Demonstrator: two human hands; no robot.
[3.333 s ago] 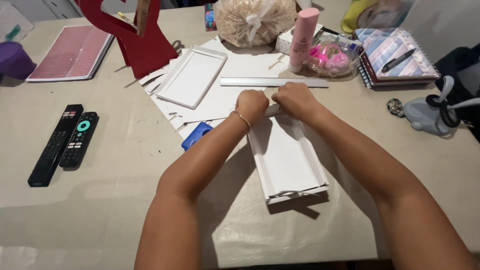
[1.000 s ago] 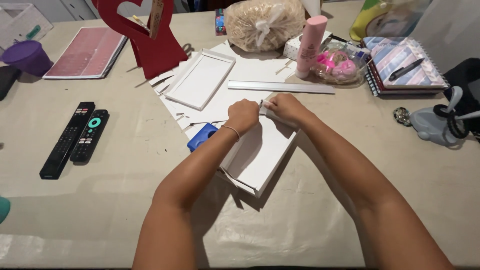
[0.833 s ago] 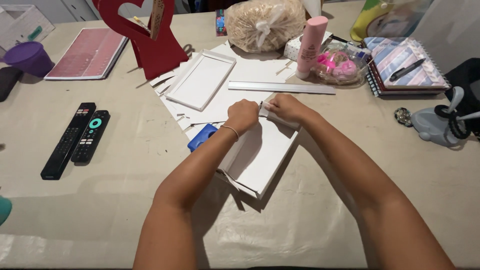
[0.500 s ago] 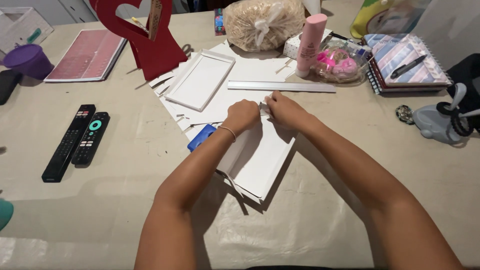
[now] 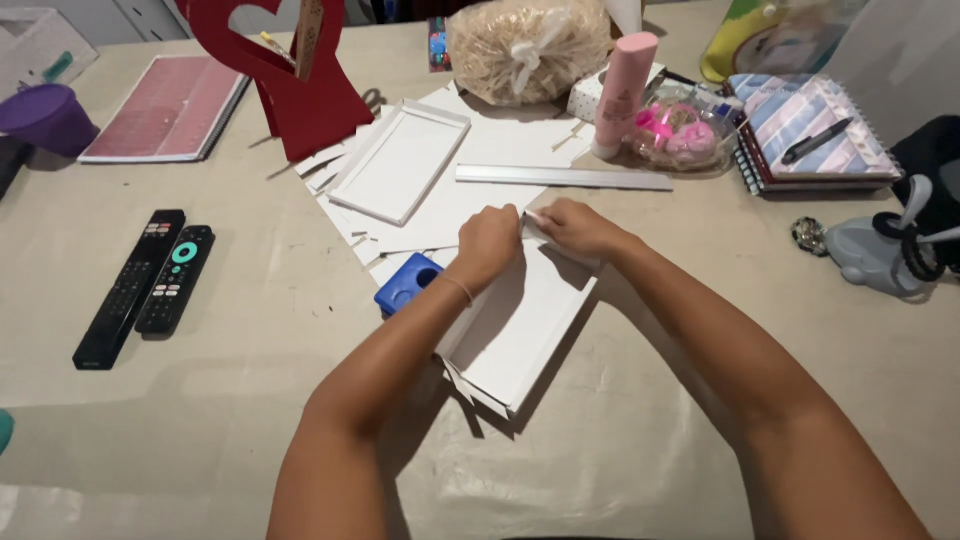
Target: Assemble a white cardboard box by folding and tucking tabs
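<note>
Both my hands pinch the far end of a white folded-card box (image 5: 520,325) lying on the table in front of me. My left hand (image 5: 488,240) grips its far left corner, my right hand (image 5: 570,226) presses the far right flap. The box is shallow, with raised side walls, and points diagonally toward me. A blue plastic piece (image 5: 408,281) lies just left of my left wrist. A finished white card tray (image 5: 400,161) sits beyond on loose white sheets.
A metal ruler (image 5: 563,177) lies behind my hands. Two black remotes (image 5: 145,285) rest at left. A red heart-shaped stand (image 5: 300,80), pink notebook (image 5: 165,108), purple bowl (image 5: 42,118), pink bottle (image 5: 624,92), bag of filler (image 5: 525,45), striped notebook (image 5: 800,125) and grey tape holder (image 5: 880,250) ring the table.
The box has swung from pointing straight at me to lying diagonally, its near end now to my left. My hands stayed on its far end.
</note>
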